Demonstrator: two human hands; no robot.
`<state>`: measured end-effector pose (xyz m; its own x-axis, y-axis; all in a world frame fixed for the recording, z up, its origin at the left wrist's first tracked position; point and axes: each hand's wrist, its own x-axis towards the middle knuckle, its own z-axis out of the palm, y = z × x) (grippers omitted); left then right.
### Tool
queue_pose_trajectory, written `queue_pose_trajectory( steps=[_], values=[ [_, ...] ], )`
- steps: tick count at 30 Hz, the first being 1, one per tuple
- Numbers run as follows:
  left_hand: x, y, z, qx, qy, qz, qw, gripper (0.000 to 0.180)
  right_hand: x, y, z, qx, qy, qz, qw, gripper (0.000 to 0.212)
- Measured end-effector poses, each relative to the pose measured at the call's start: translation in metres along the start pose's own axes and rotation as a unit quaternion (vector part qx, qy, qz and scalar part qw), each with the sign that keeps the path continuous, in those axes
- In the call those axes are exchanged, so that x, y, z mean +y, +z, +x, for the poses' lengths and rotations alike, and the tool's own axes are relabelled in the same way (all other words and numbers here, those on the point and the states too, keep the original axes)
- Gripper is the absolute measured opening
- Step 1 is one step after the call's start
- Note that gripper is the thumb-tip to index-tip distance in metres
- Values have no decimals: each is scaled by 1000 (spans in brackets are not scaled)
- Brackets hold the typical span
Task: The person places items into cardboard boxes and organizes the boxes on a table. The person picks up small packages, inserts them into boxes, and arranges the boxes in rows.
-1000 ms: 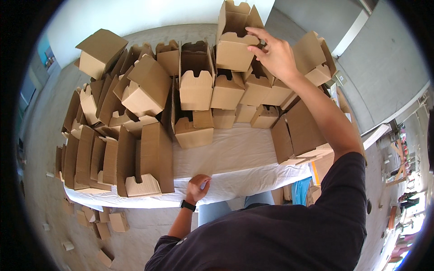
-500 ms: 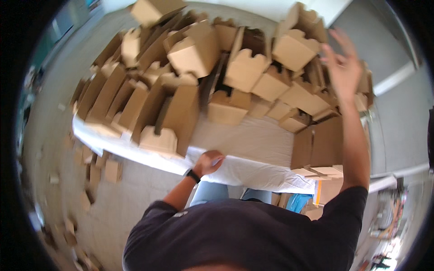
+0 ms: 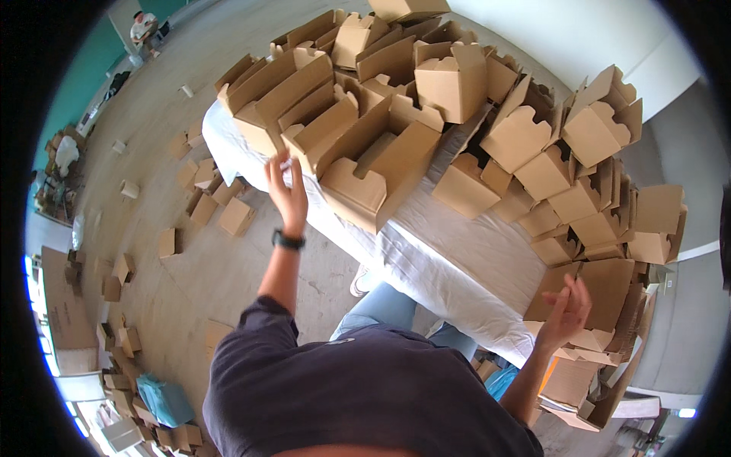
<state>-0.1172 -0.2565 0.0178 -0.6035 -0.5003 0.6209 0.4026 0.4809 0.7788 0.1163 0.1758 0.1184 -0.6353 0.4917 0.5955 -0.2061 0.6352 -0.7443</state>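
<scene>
My left hand (image 3: 289,196) reaches up to the table's front edge, fingers stretched and apart, nothing in it. Its fingertips are by the lower corner of an open-topped cardboard box (image 3: 255,129); whether they touch it I cannot tell. Just right of it stands a larger open cardboard box (image 3: 354,186) with a notched end flap. On the right, my right hand (image 3: 565,314) has its fingers loosely bent and apart, without anything visible in it. It is in front of an upright brown cardboard panel (image 3: 605,293) at the table's right end.
Many open cardboard boxes (image 3: 525,126) crowd the back of the table, some stacked. White sheeting (image 3: 472,247) covers the tabletop. Loose boxes (image 3: 236,217) lie on the floor at left, along with a blue bag (image 3: 165,400). A person (image 3: 145,29) sits far off at the upper left.
My view has swung left. The left hand has gone from the table's front edge near my body out to the boxes at left, opening; the right has come down from the far-right boxes.
</scene>
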Motion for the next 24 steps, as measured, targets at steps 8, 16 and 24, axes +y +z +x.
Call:
queue_pose_trajectory(
  steps=[8, 16, 24],
  values=[
    [-119, 61, 77, -296, 116, 276, 907, 76, 30, -30, -64, 1, 178, 20, 984, 28],
    [-83, 12, 76, -175, 142, 259, 939, 57, 7, -32, -66, 16, 222, 19, 975, 22],
    [100, -113, 32, 82, 148, 168, 971, 50, 7, -46, -83, 8, 233, 56, 971, 22]
  ],
)
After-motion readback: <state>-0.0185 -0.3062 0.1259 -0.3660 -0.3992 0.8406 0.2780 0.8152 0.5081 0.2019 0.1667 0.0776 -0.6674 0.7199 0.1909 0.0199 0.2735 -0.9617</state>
